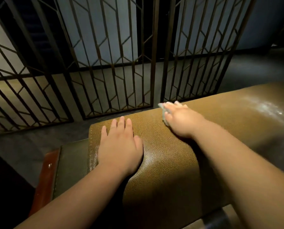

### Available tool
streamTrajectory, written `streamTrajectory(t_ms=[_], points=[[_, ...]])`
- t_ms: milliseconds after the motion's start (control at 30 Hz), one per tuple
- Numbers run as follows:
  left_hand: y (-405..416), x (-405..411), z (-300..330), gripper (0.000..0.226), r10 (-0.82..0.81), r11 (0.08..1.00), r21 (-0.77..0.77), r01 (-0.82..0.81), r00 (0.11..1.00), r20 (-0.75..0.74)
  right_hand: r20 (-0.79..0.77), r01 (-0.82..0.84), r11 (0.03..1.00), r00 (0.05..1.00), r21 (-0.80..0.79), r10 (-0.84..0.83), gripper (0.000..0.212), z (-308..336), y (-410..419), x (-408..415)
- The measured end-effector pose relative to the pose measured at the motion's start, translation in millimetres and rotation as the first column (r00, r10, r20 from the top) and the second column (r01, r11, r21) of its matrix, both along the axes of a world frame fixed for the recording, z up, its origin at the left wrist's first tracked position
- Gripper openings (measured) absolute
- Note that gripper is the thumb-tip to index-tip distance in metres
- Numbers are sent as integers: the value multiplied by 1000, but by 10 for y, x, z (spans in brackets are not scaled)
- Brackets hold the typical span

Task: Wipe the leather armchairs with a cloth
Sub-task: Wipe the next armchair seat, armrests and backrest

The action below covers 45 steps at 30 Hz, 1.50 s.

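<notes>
Two bare hands are laid on the top edge of a tan leather armchair (162,162), whose pebbled backrest fills the lower middle of the view. The left hand (119,146) is pressed flat on the leather near the stitched left corner, with its fingers straight and released and nothing held. The right hand (179,119) is placed farther along the same edge, towards the right, and is blurred; a pale cloth (162,109) is seen under its fingers and at their far side, touching the leather, but whether the fingers are curled round the cloth or only pressed flat on it cannot be told. A whitish, shiny smear (268,108) is seen on the leather well to the right of the cloth. A reddish-brown wooden armrest (45,179) is seen at the lower left, beside an olive padded side panel (70,167). Beyond the chair, a dark metal lattice screen (104,63) is stood upright on a grey floor (253,71).
</notes>
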State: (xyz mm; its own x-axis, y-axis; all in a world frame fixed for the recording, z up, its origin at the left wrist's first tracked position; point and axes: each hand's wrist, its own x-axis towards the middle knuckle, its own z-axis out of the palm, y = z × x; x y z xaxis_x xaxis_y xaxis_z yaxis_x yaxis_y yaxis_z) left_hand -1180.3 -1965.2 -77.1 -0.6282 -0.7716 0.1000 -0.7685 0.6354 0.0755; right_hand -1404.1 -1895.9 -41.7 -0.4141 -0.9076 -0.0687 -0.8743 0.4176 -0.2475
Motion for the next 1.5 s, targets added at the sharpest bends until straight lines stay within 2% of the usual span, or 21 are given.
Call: streamTrajectory(t_ms=[67,100,233,300,367,467,533,600,700,800,833,900,967,1033,1067,1133,1200,1300,1400,1433,1500], points=[[2,-9,25,81,-16,1000,-14,17,1000,13,-31,174,982,985,71,-172,54,104,-161,-217],[-2,-15,43,80,-28,999,-21,29,999,16,-59,177,981,983,82,-173,55,109,-249,-127],[-4,-8,63,73,-70,997,-37,69,997,-33,-26,-210,975,978,-76,209,59,-85,-352,753],[-5,12,41,73,-86,996,-35,84,995,-49,-9,-313,942,949,-119,314,60,-116,-200,765],[-15,18,33,78,-89,996,-27,87,995,-55,-21,-194,977,981,-90,193,59,-86,-34,301],[9,-6,48,82,-90,996,-30,88,992,-86,-26,193,981,981,9,-193,57,30,393,-551],[17,-21,48,82,-89,996,-34,87,992,-84,-19,351,936,936,-7,-352,58,58,617,-653],[20,-32,60,79,-104,994,-49,100,991,-81,-21,385,919,921,-85,-388,60,-78,686,-286],[46,-22,101,69,-98,994,-62,93,992,-85,-117,45,933,989,-357,-92,59,-407,840,585],[102,-20,138,63,-107,993,-57,103,992,-71,-177,-188,917,975,-352,132,65,-513,1118,511],[130,-12,147,63,-118,992,-57,114,990,-77,-204,-156,916,975,-369,84,65,-537,1215,267],[181,-45,180,73,-120,992,-47,117,989,-86,-151,76,909,977,-410,-150,59,-511,1415,-280],[214,-201,206,84,-119,992,-39,118,993,-23,-20,335,838,924,-431,-381,55,-477,1534,-649],[300,-498,234,94,-158,986,-47,161,985,63,41,451,764,871,-462,-489,55,-505,1457,-593],[380,-692,238,97,-191,979,-51,195,978,79,41,424,760,884,-492,-466,56,-547,1388,-457],[585,-1123,217,100,-273,960,-48,276,960,66,-44,200,819,964,-538,-264,57,-639,1334,-155],[790,-1538,168,99,-331,943,-33,332,943,42,-136,9,876,987,-482,-85,59,-710,1463,-200],[1001,-2048,88,88,-342,937,-69,344,939,41,-74,180,835,964,-520,-254,56,-736,1830,-1015],[1171,-2556,72,82,-358,930,-80,360,933,44,167,496,652,850,-573,-500,50,-748,2116,-1568],[1225,-2732,78,83,-366,927,-71,368,930,46,218,532,619,832,-579,-511,51,-767,2086,-1574],[1308,-3033,88,83,-366,929,-48,368,929,44,163,424,673,894,-607,-416,57,-839,1976,-1479]])
